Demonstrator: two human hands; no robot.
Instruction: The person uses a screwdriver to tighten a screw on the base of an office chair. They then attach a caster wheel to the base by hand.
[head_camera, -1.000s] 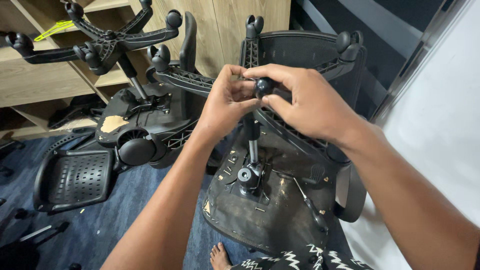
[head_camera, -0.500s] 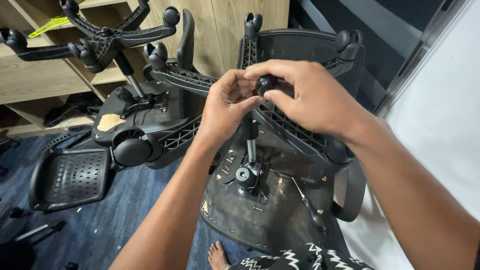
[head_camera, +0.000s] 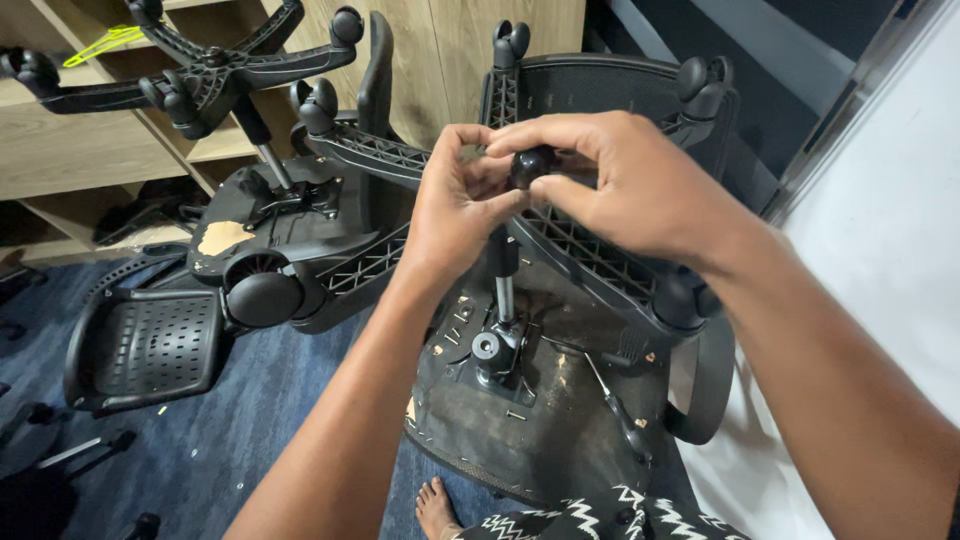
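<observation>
Near the upper middle of the frame both hands meet over an upturned office chair (head_camera: 560, 440). The right hand (head_camera: 640, 185) curls its fingers and thumb around a small black caster wheel (head_camera: 530, 165), its grip pinching the wheel; most of the wheel is hidden under the fingers, so only a rounded dark part shows. The left hand (head_camera: 455, 215) sits just beside it, fingertips pressed together against the same wheel from the left; what lies between its fingertips cannot be made out. The wheel sits at the hub of the chair's star base (head_camera: 590, 250), whose ribbed black legs spread to both sides. Below the hands a metal gas column (head_camera: 503, 300) drops to the scuffed underside of the seat.

In the upper left a second overturned chair (head_camera: 250, 230) lies on the blue carpet (head_camera: 250, 430), its wheels up against wooden shelves (head_camera: 70, 150). A bare foot (head_camera: 437, 508) is cut off at the bottom edge.
</observation>
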